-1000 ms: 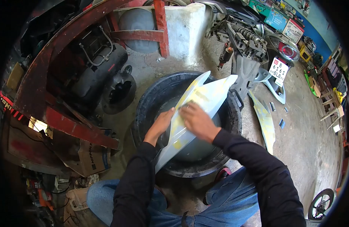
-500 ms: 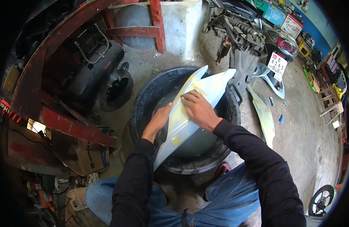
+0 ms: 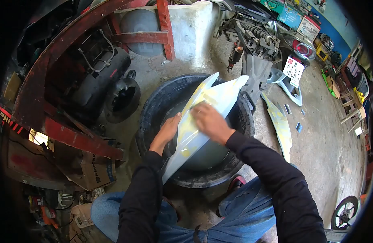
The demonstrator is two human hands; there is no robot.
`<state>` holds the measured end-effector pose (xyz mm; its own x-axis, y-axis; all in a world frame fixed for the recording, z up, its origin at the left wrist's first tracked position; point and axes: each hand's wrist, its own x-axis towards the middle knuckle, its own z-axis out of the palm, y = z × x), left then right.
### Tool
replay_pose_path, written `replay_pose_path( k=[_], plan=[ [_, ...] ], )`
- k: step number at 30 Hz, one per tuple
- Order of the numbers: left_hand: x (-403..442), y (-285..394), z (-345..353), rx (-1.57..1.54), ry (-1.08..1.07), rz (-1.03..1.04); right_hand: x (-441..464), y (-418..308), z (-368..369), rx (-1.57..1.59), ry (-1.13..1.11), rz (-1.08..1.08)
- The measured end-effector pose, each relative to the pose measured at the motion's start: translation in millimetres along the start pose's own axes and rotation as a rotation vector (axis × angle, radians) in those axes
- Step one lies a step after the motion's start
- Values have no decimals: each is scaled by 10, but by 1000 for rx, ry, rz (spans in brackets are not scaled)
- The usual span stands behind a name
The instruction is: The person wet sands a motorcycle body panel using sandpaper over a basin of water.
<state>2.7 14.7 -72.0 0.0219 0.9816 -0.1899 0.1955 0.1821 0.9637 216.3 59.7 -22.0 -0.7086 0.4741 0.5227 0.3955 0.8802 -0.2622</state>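
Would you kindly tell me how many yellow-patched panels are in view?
2: the held panel over the black tub, and the loose panel on the concrete floor to the tub's right.

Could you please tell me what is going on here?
A person holds a white panel with yellow patches slantwise over a dark round tub with cloudy liquid in it. The left hand grips the panel's edge, while the right hand is on its patchy face, too blurred to tell whether anything is under the fingers. A similar patchy panel lies on the floor to the right, near a partly stripped motorcycle.
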Motion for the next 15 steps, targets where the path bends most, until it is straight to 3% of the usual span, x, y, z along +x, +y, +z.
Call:
replay_pose_path(
  k=[1, 3, 5, 7, 9, 11, 13, 15],
  plan=[
    [-14, -20, 5, 2, -1, -6, 27, 65, -16, -29, 22, 92],
    [-2, -1, 2, 9, 20, 1, -46, -136, 31, -52, 38, 62],
    [55, -103, -21, -9, 16, 9, -126, -458, 15, 5, -79, -141],
    [68, -110, -31, -23, 10, 14, -102, -271, 46, 57, -69, -145],
    [58, -92, -22, 3, -10, -37, 7, -29, 5, 107, -57, 83],
    [21, -79, -25, 13, -14, -39, -37, -106, 34, 9, -37, 77],
    [63, -95, -27, 19, -15, -21, -138, -418, 43, 37, -111, -136],
    [102, -180, -24, -5, 24, 12, -127, -407, 52, 21, -85, -176]
  ],
)
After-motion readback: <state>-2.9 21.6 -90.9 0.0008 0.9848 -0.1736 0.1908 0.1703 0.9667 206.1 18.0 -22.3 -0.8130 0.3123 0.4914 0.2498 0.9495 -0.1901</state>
